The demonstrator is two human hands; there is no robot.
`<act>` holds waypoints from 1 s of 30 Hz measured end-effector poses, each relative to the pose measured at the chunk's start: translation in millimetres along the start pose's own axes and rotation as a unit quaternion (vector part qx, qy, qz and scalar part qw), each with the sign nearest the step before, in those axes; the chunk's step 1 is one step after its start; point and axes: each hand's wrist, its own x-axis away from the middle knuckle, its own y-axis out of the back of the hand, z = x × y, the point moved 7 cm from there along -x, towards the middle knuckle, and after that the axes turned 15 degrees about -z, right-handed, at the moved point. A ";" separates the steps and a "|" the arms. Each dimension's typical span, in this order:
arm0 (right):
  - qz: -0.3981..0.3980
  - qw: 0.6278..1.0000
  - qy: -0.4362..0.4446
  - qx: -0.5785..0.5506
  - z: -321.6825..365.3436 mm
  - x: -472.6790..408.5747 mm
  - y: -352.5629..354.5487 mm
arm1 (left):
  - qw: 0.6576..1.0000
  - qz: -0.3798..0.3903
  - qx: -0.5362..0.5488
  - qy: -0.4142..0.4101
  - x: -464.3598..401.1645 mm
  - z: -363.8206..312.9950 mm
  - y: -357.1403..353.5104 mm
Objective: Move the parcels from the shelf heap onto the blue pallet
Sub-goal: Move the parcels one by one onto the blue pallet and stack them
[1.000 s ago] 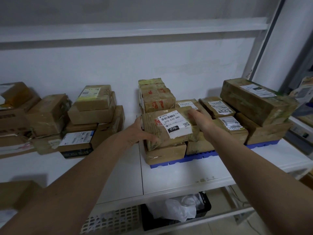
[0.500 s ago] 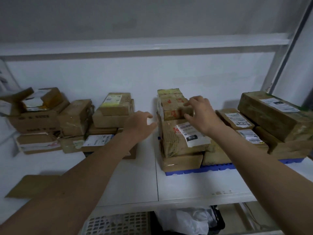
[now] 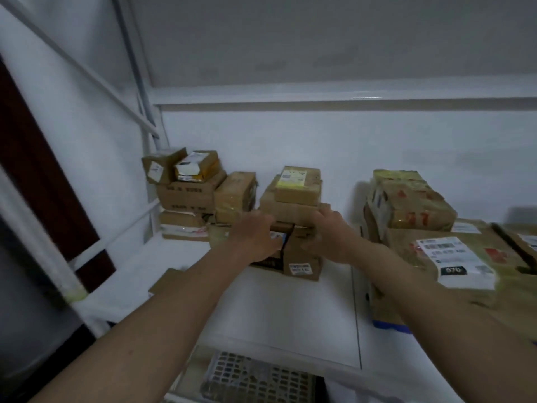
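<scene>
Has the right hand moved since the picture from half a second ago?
Yes. The right hand left the parcels on the blue pallet and went left to the shelf heap.

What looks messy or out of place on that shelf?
The top-left parcel in the shelf heap leans askew beside a yellow-taped parcel. A flat cardboard piece lies loose near the shelf's front edge. Otherwise nothing is spilled; blur hides finer damage.

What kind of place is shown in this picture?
Probably a parcel sorting or storage room: taped cardboard parcels with shipping labels are heaped on a white metal shelf, some stacked on a blue pallet.
</scene>
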 end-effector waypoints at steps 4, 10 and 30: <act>0.044 0.999 0.013 0.003 40.7 -12.9 -32.6 | 1.000 -0.004 -0.017 0.017 10.0 47.7 12.6; 0.062 0.996 0.047 -0.044 102.7 -34.2 -66.0 | 0.998 0.018 -0.016 0.061 17.4 118.5 24.6; 0.060 0.997 -0.031 -0.023 118.6 -85.4 -131.6 | 0.995 0.064 0.075 0.035 -30.8 198.9 -18.2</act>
